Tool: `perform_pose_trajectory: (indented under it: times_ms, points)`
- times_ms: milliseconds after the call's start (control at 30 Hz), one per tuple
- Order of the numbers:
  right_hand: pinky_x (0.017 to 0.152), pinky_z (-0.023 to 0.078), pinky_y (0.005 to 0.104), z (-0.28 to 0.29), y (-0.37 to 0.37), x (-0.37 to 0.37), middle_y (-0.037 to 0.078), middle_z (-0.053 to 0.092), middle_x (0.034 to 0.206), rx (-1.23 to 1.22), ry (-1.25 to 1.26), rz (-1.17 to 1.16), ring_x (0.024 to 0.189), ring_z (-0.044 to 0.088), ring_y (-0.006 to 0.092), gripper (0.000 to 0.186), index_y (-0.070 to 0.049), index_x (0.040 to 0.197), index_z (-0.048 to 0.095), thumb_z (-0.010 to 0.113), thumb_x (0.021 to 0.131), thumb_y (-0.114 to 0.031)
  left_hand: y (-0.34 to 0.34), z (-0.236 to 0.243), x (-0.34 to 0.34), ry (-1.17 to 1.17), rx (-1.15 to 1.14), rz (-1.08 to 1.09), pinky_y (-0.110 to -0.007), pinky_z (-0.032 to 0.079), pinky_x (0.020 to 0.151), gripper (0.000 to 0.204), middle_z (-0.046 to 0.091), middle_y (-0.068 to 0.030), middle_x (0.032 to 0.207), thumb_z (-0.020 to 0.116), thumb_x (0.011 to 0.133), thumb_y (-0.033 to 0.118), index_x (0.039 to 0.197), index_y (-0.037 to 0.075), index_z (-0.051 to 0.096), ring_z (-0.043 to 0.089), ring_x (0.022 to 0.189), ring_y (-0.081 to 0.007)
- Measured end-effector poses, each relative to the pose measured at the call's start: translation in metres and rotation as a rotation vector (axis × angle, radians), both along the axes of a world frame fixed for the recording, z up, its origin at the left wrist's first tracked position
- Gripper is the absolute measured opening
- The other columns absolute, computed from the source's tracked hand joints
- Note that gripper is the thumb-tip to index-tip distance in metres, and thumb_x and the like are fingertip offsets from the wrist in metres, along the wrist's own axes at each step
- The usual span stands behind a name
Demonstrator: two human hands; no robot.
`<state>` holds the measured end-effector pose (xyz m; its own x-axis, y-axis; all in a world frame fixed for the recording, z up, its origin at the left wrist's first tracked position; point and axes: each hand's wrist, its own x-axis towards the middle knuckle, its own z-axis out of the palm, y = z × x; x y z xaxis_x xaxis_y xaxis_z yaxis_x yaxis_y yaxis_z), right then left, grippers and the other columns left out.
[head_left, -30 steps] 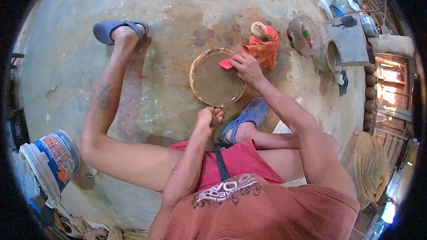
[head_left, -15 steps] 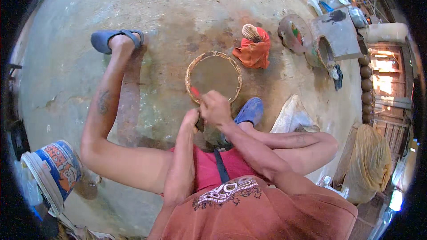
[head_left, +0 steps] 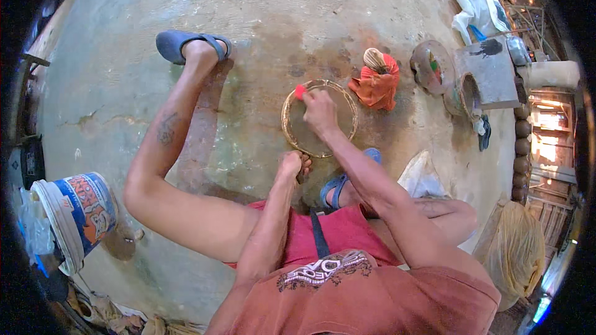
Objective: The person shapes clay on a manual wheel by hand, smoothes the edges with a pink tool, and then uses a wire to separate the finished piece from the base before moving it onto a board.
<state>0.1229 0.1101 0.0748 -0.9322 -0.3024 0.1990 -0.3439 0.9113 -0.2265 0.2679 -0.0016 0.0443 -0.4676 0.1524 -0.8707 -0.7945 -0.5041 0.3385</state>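
A round shallow vessel (head_left: 287,125) with a pale, woven-looking rim and a grey-brown inside sits on the floor in front of me. My right hand (head_left: 321,111) is above its inside, fingers closed around a small red object (head_left: 300,92) that shows at the rim's upper left. The rest of that object is hidden by the hand. My left hand (head_left: 294,165) is curled just at the near edge of the rim, close to my lap. Something dark shows by its fingers, too small to name.
A bundle of orange-red cloth (head_left: 375,87) stands right of the vessel. Farther right are a round pot (head_left: 429,67), a grey block (head_left: 487,75) and a white sack (head_left: 424,177). A printed bucket (head_left: 84,214) is at left. My legs bend around the vessel, with blue clogs (head_left: 180,48).
My right hand has moved away from my left, up over the vessel, with the red object. The left hand stays low by the rim. The whole view has shifted slightly.
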Motion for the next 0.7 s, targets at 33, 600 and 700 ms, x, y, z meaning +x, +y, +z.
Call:
perform_pose_trajectory:
  times_ms: [33, 600, 700]
  points:
    - [0.083, 0.055, 0.0471, -0.002, 0.003, 0.012, 0.011, 0.066, 0.101, 0.008, -0.023, 0.143, 0.098, 0.064, 0.0337, 0.025, -0.007, 0.107, 0.071, 0.064, 0.083, -0.01, 0.002, -0.002, 0.0, 0.003, 0.028, -0.005, -0.034, 0.048, 0.047, 0.019, 0.064, -0.0065, 0.081, 0.046, 0.1, 0.012, 0.094, 0.005, 0.063, 0.06, 0.062, -0.0193]
    - [0.086, 0.052, 0.0467, 0.057, 0.236, 0.02, 0.004, 0.068, 0.1, 0.433, -0.086, 0.136, 0.105, 0.064, 0.0298, 0.013, -0.015, 0.092, 0.075, 0.067, 0.084, -0.02, -0.02, -0.003, -0.005, 0.073, -0.046, 0.256, -0.025, 0.05, 0.046, 0.033, 0.07, -0.0164, 0.102, 0.037, 0.105, 0.021, 0.126, 0.001, 0.054, 0.068, 0.067, -0.0219]
    - [0.089, 0.054, 0.0491, 0.055, 0.208, 0.043, 0.013, 0.069, 0.099, 0.264, -0.04, -0.216, 0.099, 0.067, 0.0354, 0.014, -0.006, 0.091, 0.072, 0.069, 0.082, -0.016, -0.031, 0.006, -0.014, 0.083, -0.034, 0.314, -0.027, 0.051, 0.047, 0.025, 0.069, -0.0146, 0.096, 0.04, 0.103, 0.023, 0.112, 0.006, 0.056, 0.067, 0.067, -0.0219]
